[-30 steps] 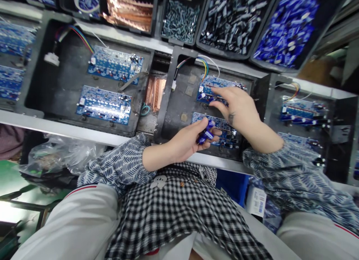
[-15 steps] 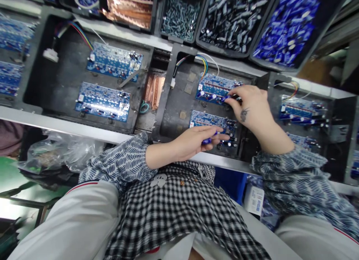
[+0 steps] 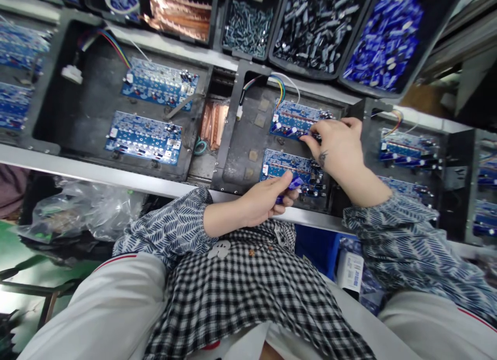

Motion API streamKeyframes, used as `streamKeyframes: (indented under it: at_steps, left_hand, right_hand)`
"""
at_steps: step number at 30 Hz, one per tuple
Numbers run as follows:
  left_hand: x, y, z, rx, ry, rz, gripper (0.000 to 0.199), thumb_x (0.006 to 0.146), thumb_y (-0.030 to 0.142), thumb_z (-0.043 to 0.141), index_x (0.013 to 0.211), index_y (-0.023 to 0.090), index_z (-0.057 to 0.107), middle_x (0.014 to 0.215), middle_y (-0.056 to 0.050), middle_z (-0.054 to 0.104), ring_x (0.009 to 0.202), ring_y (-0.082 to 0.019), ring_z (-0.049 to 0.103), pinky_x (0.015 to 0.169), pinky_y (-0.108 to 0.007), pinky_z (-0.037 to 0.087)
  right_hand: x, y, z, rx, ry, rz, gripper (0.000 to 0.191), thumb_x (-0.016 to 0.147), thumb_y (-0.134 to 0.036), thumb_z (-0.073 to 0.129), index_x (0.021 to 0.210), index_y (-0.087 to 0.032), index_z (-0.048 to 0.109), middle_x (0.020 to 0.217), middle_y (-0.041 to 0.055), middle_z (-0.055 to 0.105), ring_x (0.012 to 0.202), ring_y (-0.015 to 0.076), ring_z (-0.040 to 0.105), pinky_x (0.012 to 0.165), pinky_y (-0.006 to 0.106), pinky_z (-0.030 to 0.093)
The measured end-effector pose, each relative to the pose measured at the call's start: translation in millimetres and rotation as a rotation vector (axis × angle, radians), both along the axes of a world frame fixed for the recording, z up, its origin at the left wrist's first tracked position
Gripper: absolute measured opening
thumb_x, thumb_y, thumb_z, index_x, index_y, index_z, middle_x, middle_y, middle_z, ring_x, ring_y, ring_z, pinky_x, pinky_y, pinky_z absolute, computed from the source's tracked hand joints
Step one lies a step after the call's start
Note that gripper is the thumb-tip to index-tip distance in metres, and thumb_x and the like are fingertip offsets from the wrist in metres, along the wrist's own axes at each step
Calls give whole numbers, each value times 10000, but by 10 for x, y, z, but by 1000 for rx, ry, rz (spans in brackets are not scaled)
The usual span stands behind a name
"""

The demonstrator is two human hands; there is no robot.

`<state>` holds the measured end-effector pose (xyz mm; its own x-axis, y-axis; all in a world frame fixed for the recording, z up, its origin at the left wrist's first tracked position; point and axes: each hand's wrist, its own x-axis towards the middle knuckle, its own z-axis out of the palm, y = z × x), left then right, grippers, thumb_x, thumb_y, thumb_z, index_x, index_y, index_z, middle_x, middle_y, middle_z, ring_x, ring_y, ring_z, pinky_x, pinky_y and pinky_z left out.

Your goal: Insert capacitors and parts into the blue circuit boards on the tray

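Observation:
My left hand (image 3: 266, 198) is curled round several blue capacitors (image 3: 295, 182), their ends showing between thumb and fingers. It hovers over the front edge of the lower circuit board (image 3: 277, 160) in the middle black tray. My right hand (image 3: 336, 145) reaches to the upper circuit board (image 3: 285, 114), thumb and forefinger pinched on a blue capacitor at its lower edge. That capacitor is mostly hidden by the fingers. Left of it, blue capacitors (image 3: 293, 131) stand in a row along the same edge. A coloured wire bundle (image 3: 280, 88) joins the upper board at its top left.
Behind the trays stand bins of blue capacitors (image 3: 384, 39), dark capacitors (image 3: 316, 28), small greenish parts (image 3: 248, 28) and copper strips (image 3: 180, 13). The left tray (image 3: 85, 116) and right tray (image 3: 446, 181) hold more blue boards. A metal rail (image 3: 310, 219) runs along the front.
My left fingers have curled in, and the thumb now presses on the blue capacitors. My right hand stays at the upper board's lower edge, shifted slightly left. The whole view has shifted a little.

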<state>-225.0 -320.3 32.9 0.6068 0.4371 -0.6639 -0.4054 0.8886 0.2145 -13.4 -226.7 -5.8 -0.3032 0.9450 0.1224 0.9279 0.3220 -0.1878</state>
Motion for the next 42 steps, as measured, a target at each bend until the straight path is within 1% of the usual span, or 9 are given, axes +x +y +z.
streamKeyframes:
  at_steps: [4,8,11,15,20,25,34,38,42]
  left_hand:
    - [-35,-42,-11,-6,-60,-14,432,906,472,784,784,125,557,688,34,442,517,-26,342,420,-99,194]
    - [-17,-100,-24,-17,-100,-111,400,929,424,763,776,127,544,647,57,382,492,-22,284,426,-103,159]
    - [2,-159,-45,-30,-86,-165,232,1003,196,596,786,120,565,662,42,403,504,-34,330,442,-116,198]
    - [-25,-251,-82,55,-45,-196,336,741,-152,453,807,113,649,773,2,540,653,-56,488,575,-136,362]
    - [-103,-340,-86,11,-67,-164,374,774,-182,536,905,125,706,1010,-37,694,921,-68,652,887,-177,462]
    - [-165,-387,-107,-58,-88,-138,273,936,-87,508,1056,105,662,948,-91,746,862,-113,736,1009,-279,498]
    - [-259,-386,-138,-78,-44,-129,335,1095,105,411,827,78,610,712,-35,638,522,-26,517,548,-123,413]
    - [-282,-393,-123,-80,-49,-96,334,1108,133,388,827,87,562,647,13,523,480,-12,421,491,-109,317]
    - [-276,-407,-168,-19,-44,-108,314,1109,145,373,832,106,515,669,24,506,484,-11,377,498,-117,295]
  right_hand:
    - [-67,-388,287,-40,191,126,442,988,-557,527,1269,-247,671,1296,161,697,1226,392,627,1031,622,466]
    - [-45,-898,481,-322,426,394,276,970,-512,609,1153,-341,725,1067,48,776,988,270,735,881,452,591]
    - [26,-1094,396,-280,414,288,198,980,-464,603,1044,-339,743,979,31,790,911,262,744,867,460,575]
    - [103,-1145,126,-85,213,86,231,980,-454,582,991,-289,743,1035,78,788,1034,323,725,951,539,492]
    - [66,-1168,-29,-68,135,74,239,1001,-442,540,1017,-292,724,1066,79,776,1128,329,689,979,539,431]
    - [48,-1136,5,-66,95,135,231,1006,-408,540,1029,-278,729,1050,77,781,1128,322,685,979,522,394]
    - [-38,-1161,3,89,-56,178,234,1016,-367,582,992,-216,758,983,89,801,1112,303,694,1007,511,359]
    - [-96,-1216,36,58,-45,165,227,1008,-369,592,1060,-222,757,1051,99,796,1143,317,679,1007,523,387]
    - [-223,-1346,188,-22,205,238,363,1003,-410,595,1302,-219,670,1238,127,744,1156,296,680,958,467,496]
